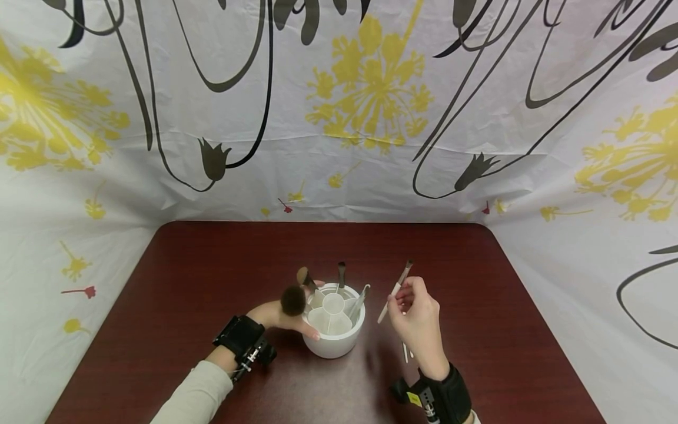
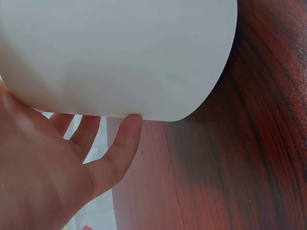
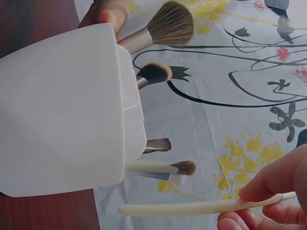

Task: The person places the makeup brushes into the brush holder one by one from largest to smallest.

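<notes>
A white round brush holder (image 1: 329,346) with divided compartments stands on the table. My left hand (image 1: 286,316) grips its left side, thumb near the rim; in the left wrist view the fingers (image 2: 125,148) press its wall. Inside the holder are a large fluffy makeup brush (image 3: 168,26), a smaller dark-and-tan brush (image 3: 156,73), a dark flat brush (image 1: 341,274) and a pale-handled brush (image 3: 182,167). To the right of the holder, my right hand (image 1: 418,315) pinches a slim makeup brush (image 1: 396,290), its bristles up and its pale handle end slanting down toward the holder.
White thin handles (image 1: 405,353) show on the table beneath my right hand, partly hidden by it. The dark red wood table (image 1: 238,253) has rounded far corners. A white cloth (image 1: 339,194) with flower prints hangs behind and along both sides.
</notes>
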Demonstrator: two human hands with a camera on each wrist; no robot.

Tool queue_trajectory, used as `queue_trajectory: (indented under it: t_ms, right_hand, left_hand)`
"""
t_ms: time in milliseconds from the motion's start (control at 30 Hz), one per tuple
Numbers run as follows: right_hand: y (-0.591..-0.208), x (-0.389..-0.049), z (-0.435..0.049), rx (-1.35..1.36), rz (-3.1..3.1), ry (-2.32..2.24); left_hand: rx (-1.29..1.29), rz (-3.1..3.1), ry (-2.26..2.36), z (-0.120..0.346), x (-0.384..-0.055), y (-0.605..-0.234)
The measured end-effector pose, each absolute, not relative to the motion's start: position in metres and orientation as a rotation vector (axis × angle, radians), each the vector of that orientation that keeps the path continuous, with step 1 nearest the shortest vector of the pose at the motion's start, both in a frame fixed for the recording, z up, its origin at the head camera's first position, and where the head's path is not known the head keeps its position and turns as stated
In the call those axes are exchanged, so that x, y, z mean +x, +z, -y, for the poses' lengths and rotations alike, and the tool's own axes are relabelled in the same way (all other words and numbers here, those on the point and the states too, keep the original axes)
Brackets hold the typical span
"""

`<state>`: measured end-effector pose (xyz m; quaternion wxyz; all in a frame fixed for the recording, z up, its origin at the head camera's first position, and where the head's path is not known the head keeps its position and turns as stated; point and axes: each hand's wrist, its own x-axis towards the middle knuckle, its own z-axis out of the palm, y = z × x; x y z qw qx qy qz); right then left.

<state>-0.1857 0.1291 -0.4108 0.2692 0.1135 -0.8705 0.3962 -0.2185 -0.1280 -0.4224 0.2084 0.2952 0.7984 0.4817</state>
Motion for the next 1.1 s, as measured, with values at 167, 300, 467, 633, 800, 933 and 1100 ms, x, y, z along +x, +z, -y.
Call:
queue_trajectory:
  t_ms: [167,300,467,633,800,933,1100]
  right_hand:
    - [-0.408,-0.185,-0.126,0.324,2.335,1.064]
    - [-0.406,-0.185,-0.123,0.331,2.327,1.074]
    - [-0.404,-0.185,-0.121,0.349,2.318,1.096]
    - [-0.402,-0.185,-0.119,0.384,2.292,1.119]
    - [-0.401,-0.185,-0.116,0.406,2.28,1.147]
    - [-0.402,-0.186,-0.114,0.406,2.276,1.167]
    - [-0.405,-0.188,-0.113,0.417,2.278,1.194]
  left_hand:
    - [0.841,-2.216,1.351,0.128,-0.219,-0.423]
    - [0.836,-2.223,1.349,0.128,-0.218,-0.423]
    - [0.827,-2.224,1.347,0.128,-0.218,-0.423]
    - [0.838,-2.226,1.347,0.128,-0.218,-0.423]
    - [0.841,-2.225,1.353,0.129,-0.218,-0.423]
    - [0.827,-2.224,1.356,0.128,-0.217,-0.423]
    - [0.828,-2.219,1.366,0.128,-0.217,-0.423]
